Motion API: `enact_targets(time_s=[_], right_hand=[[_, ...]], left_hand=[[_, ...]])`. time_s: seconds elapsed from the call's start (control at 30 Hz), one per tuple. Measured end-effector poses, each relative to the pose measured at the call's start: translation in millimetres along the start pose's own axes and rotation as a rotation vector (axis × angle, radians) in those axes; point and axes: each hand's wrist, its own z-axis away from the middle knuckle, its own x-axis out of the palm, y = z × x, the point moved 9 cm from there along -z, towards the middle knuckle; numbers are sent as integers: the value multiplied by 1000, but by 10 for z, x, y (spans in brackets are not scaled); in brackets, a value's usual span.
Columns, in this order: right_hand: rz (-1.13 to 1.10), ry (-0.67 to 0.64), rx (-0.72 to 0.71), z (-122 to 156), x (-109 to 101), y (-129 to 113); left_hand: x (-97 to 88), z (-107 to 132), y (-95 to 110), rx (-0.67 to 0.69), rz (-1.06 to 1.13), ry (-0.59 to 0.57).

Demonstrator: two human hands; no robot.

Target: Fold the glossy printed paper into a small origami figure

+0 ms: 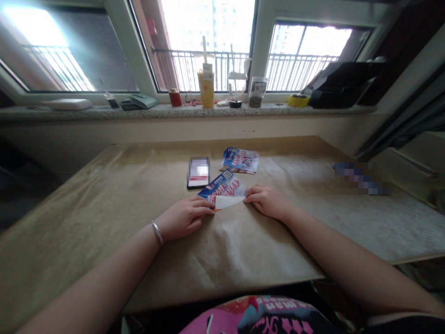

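A blue printed leaflet (224, 189) lies on the brown paper-covered table (104, 204) in front of me, its near edge folded up to show the white back. My left hand (182, 217) pinches the fold's left end with curled fingers. My right hand (267, 201) presses the fold's right end, fingers closed on the paper. A silver bracelet (157, 232) circles my left wrist.
A phone (198, 172) lies just beyond the leaflet, and a small stack of similar leaflets (239, 160) sits behind it. A blurred object (361, 178) rests at the right. The windowsill (174, 111) holds a yellow tube, a red can, jars and black items.
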Motion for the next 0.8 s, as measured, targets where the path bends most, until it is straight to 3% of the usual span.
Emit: enact_targets(time_s=[0.33,0.67,0.8], right_hand=[[32,-20,97,105,-76,269],[96,-47,189,159,-129,375],[81,24,337,182,-159,470]], left_hand=[[-23,9,-35,-22,53,23],[-35,-12,-46,-63,58,63],[10,-40,-37,-103,15,74]])
